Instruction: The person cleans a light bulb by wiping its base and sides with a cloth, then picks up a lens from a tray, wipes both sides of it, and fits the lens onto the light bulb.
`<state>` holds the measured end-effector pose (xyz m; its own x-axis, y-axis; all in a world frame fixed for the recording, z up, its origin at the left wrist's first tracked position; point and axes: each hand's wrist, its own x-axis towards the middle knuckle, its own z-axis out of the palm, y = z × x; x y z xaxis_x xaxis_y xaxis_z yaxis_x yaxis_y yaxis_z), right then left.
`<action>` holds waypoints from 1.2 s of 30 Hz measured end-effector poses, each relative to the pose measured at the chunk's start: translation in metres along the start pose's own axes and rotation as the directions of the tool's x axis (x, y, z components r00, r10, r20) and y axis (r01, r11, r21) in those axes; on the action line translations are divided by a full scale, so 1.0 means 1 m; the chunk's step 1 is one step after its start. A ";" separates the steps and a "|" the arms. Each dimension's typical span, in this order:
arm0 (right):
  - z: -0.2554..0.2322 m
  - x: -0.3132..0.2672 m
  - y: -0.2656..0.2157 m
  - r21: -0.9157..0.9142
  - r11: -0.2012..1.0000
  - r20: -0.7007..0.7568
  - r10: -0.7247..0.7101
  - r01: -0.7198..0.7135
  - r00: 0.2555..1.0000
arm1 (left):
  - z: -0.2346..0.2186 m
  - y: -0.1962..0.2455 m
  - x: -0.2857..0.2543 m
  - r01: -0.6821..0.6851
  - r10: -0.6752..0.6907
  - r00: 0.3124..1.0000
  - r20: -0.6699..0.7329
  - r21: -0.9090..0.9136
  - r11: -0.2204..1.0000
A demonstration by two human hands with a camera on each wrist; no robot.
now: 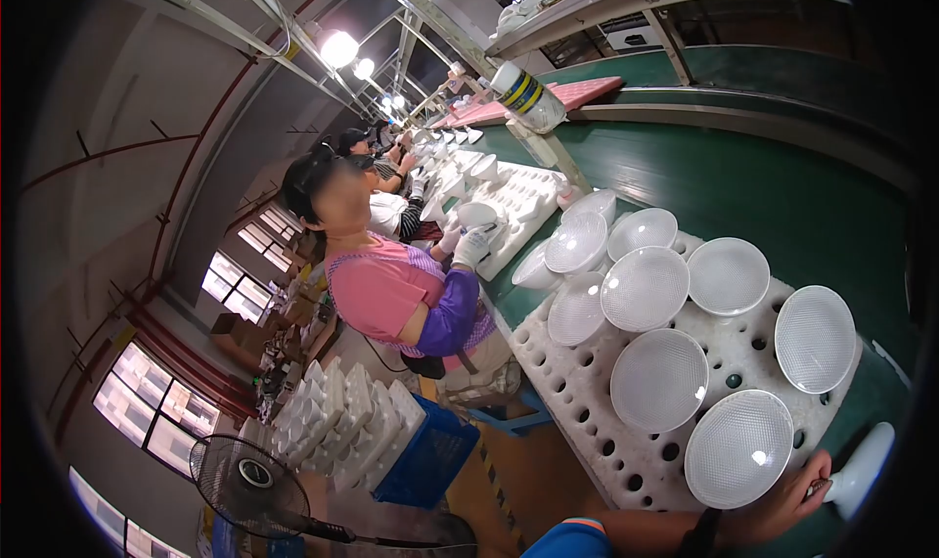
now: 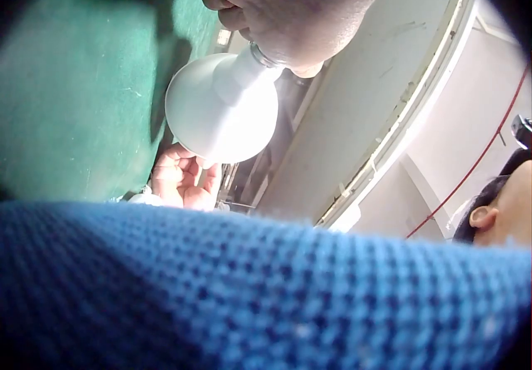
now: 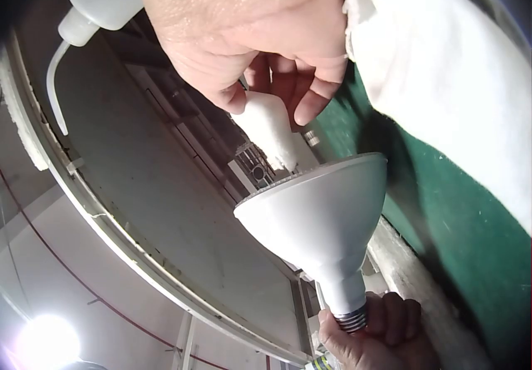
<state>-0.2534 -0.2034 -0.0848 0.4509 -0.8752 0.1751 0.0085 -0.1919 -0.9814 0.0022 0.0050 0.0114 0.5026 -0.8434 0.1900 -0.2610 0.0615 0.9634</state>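
My left hand (image 1: 794,491) grips a white reflector light bulb (image 1: 867,468) by its metal screw base. Seen from the right wrist, this bulb (image 3: 320,212) has its broad front tilted up, and the left hand's fingers (image 3: 395,312) wrap its threaded end. Just above the bulb's face, my right hand (image 3: 258,38) pinches a soft-looking white wad (image 3: 268,129) between thumb and fingers, its lower tip right at the rim. In the left wrist view the right hand's fingers (image 2: 179,175) show behind the bulb's edge; the head view does not include that hand.
Several reflector bulbs (image 1: 660,380) stand face up in a white foam tray (image 1: 558,377) with holes. A green belt (image 1: 665,172) runs behind it. A squeeze bottle (image 3: 104,0) with bent nozzle is near the right hand. A worker in pink (image 1: 381,289) sits farther along the line.
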 end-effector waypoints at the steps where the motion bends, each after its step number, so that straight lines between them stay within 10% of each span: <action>1: 0.001 0.001 -0.001 -0.004 1.000 0.000 0.000 0.000 1.000 | 0.001 0.000 0.000 -0.001 0.001 1.000 0.000 -0.001 1.000; 36: 0.015 -0.007 -0.014 -0.080 0.997 -0.001 -0.019 0.019 1.000 | 0.013 -0.017 0.000 -0.048 0.045 0.998 -0.045 -0.074 0.996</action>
<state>-0.2436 -0.1881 -0.0730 0.4498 -0.8719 0.1936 -0.0549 -0.2433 -0.9684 -0.0040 -0.0033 -0.0077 0.5273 -0.8147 0.2414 -0.2231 0.1414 0.9645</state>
